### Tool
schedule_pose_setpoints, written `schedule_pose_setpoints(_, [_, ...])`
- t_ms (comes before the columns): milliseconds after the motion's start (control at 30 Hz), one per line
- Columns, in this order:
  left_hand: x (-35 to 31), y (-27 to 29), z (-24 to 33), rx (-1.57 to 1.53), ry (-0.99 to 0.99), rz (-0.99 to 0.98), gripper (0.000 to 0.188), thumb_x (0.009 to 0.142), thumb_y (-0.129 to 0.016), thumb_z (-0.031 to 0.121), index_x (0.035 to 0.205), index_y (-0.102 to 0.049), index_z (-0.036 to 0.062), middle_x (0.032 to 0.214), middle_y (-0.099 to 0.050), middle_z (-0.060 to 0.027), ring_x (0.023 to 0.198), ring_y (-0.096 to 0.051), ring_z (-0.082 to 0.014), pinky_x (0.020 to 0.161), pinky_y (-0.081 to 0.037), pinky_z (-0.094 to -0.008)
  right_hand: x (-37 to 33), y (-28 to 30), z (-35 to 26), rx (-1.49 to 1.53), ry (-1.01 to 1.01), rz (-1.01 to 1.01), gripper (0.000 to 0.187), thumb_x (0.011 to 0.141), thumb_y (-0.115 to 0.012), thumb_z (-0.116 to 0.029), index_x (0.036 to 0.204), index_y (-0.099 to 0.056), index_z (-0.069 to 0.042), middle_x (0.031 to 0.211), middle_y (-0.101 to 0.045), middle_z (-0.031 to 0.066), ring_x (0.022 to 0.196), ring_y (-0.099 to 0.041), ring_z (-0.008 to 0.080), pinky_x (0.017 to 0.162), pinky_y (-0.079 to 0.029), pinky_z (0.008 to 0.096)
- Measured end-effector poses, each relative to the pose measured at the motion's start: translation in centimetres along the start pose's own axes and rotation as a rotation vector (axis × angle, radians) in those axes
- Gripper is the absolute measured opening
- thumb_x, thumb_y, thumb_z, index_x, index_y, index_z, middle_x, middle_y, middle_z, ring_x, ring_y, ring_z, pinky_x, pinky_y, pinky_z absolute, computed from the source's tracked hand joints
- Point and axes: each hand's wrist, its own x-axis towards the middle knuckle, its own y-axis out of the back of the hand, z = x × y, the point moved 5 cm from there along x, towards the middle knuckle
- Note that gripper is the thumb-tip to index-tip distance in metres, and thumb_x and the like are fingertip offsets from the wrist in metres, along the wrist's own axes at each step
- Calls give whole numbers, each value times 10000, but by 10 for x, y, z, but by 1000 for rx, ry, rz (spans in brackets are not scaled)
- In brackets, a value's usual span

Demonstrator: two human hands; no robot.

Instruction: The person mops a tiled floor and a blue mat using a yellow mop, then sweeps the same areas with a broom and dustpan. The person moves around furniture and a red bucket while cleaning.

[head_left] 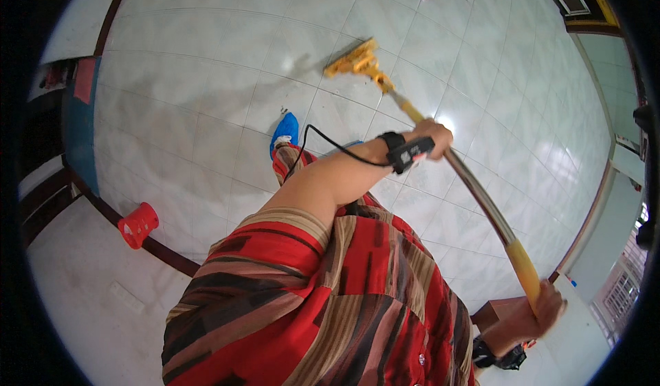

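In the head view, a mop is held slantwise across the scene, with its yellow mop head at the far middle of the tiled floor and its handle end near, on the right. For a good wipe, the mop head should be pressed flat on the tiles, and long, slow strokes are likely best, each one laid a little over the last. The blue shoe cover on the left should be kept out of its way. The pole is probably best steered by the lower grip and pushed from the top. The left hand is closed around the pole at its middle part, with the arm reached across the body to the right. The right hand is wrapped around the handle end, near and to the right, with the elbow out of sight. It is blurred, so how tightly it is squeezed cannot be told.
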Motion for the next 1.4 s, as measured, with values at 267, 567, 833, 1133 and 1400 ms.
schedule_pose_setpoints(267, [6, -5, -50, 48, 16, 207, 128, 693, -601, 207, 662, -579, 85, 711, -611, -128, 751, -596, -315, 748, -437, -415, -18, -32, 22, 2, -14, -207, 241, 887, -382, -122, 661, -305, -93, 587, -209, 1, 511, -255, 89, 755, -423, 328])
schedule_pose_setpoints(567, [-44, -36, 10, -2, -123, -75, 139, 617, -635, 221, 618, -592, 88, 661, -613, -135, 703, -605, -309, 699, -452, -403, -45, -13, -41, 78, -115, -275, 201, 884, -349, -88, 685, -318, -84, 562, -193, -17, 505, -229, 72, 700, -345, 302])
schedule_pose_setpoints(833, [-50, -55, 27, -31, -131, -207, 95, 635, -598, 177, 627, -580, 84, 648, -600, -123, 715, -597, -290, 750, -418, -388, -53, 10, -55, 49, -42, -142, 242, 866, -393, -92, 658, -271, -122, 537, -229, -21, 479, -229, 69, 671, -333, 317])
schedule_pose_setpoints(1133, [-85, -36, -31, -11, -27, 88, 128, 545, -642, 128, 595, -528, 95, 620, -561, -107, 682, -564, -320, 650, -402, -428, -24, -9, 4, 203, -109, -412, 249, 759, -458, -50, 579, -296, -107, 463, -346, 9, 378, -284, 103, 510, -292, 307])
schedule_pose_setpoints(1400, [-101, -25, -84, -73, 60, 126, 137, 685, -601, 199, 643, -544, 81, 650, -583, -130, 698, -576, -329, 657, -432, -413, -2, -60, 42, 381, -261, -591, 308, 767, -453, 45, 576, -279, -124, 474, -383, 20, 398, -354, 118, 579, -364, 333])
